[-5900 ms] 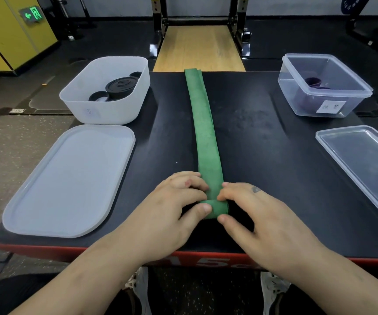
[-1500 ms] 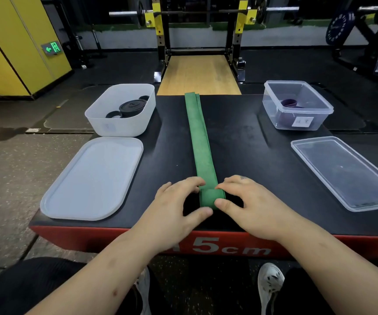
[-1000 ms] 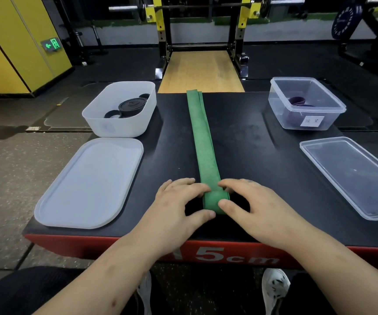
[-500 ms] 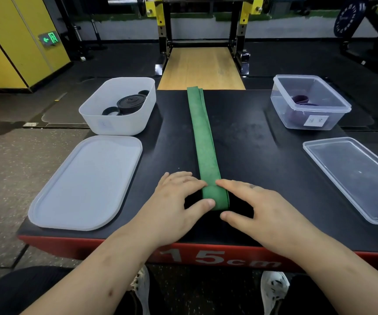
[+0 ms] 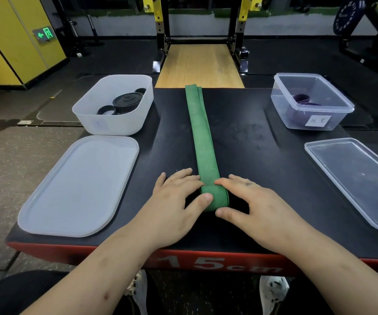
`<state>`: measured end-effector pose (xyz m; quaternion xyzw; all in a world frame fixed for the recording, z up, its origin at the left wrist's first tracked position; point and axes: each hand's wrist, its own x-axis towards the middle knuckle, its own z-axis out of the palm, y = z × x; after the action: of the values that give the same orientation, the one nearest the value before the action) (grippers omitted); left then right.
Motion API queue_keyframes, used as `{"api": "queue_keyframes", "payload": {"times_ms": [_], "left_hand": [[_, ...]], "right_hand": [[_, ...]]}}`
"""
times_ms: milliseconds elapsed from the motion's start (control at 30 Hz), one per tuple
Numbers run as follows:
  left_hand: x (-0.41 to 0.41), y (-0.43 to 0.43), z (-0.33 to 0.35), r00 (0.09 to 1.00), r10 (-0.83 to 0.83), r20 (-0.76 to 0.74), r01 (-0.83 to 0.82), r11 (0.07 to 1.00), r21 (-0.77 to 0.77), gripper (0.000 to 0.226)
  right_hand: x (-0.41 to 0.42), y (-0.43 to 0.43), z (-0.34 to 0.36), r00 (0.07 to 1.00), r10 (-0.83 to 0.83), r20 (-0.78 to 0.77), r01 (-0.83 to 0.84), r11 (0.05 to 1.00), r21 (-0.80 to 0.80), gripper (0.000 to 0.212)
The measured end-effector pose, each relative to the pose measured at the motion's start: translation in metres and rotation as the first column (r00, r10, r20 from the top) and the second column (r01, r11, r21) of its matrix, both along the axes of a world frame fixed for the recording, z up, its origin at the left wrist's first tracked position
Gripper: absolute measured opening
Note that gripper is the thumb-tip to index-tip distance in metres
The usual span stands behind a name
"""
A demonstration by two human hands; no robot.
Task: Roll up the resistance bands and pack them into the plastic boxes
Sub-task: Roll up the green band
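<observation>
A green resistance band [image 5: 202,142] lies flat along the middle of the black worktop [image 5: 263,137], running from the far edge toward the person, and its near end is turned into a small roll close to the front edge. The left hand [image 5: 174,208] grips that roll from the left side, fingers laid over the top and thumb tucked against the near face; the right hand [image 5: 260,208] does the same from the right, so both sets of fingers are closed on the band with the roll between them. At the far left stands a white box [image 5: 115,123] holding black rolled bands [image 5: 128,102] (how many, I cannot tell), with a white lid [image 5: 79,187] lying flat just in front of it. At the far right a clear box [image 5: 338,120] holds a purple band [image 5: 301,98], and a clear lid [image 5: 360,178] lies nearer, well apart from the hands
</observation>
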<state>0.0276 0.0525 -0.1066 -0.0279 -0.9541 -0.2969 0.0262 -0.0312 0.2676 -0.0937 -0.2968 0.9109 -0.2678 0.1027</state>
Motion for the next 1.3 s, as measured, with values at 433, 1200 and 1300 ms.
{"api": "queue_keyframes", "payload": {"times_ms": [433,1200,1300], "left_hand": [[0.004,0.003,-0.001,0.999,-0.006,-0.052,0.007,1.0,0.011,0.064],[-0.018,0.0,0.013,0.998,0.048,0.04,-0.049,0.998,0.03,0.051],[-0.018,-0.001,0.012,0.998,0.046,0.036,-0.047,0.998,0.03,0.051]], "right_hand": [[-0.021,-0.006,0.006,0.996,0.09,-0.022,-0.089,0.995,0.039,0.061],[-0.021,-0.007,0.002,1.0,-0.018,0.014,0.019,0.999,-0.031,0.072],[-0.022,-0.01,0.002,0.999,-0.036,0.01,0.037,0.998,-0.055,0.067]]}}
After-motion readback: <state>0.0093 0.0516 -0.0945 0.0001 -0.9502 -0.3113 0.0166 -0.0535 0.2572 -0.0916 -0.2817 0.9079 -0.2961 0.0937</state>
